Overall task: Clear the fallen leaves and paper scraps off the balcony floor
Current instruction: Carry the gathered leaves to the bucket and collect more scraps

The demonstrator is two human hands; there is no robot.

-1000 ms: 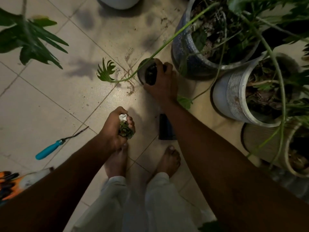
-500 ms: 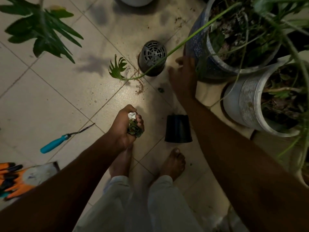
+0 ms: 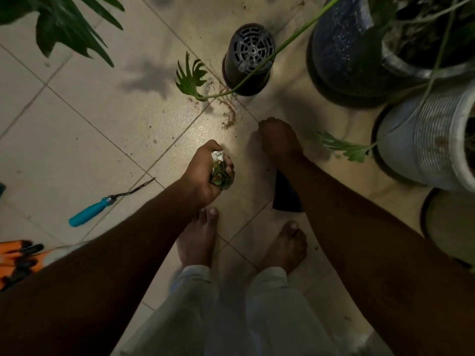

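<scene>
My left hand grips a wad of green leaf bits and a white paper scrap just above the tiled floor. To its right, my right hand reaches down with its back to the camera and its fingertips at the floor. Whatever lies under those fingers is hidden. Brown soil crumbs are scattered on the tile just left of that hand.
An upturned black grid-bottomed pot stands ahead. A small black pot is half hidden by my right forearm. A dark blue planter and a white ribbed planter crowd the right. A blue-handled tool and orange gloves lie left. My bare feet stand below.
My right hand let go of the grid-bottomed pot, left it upturned on the floor, then came back and down to the tile near the soil crumbs. My left hand kept its wad.
</scene>
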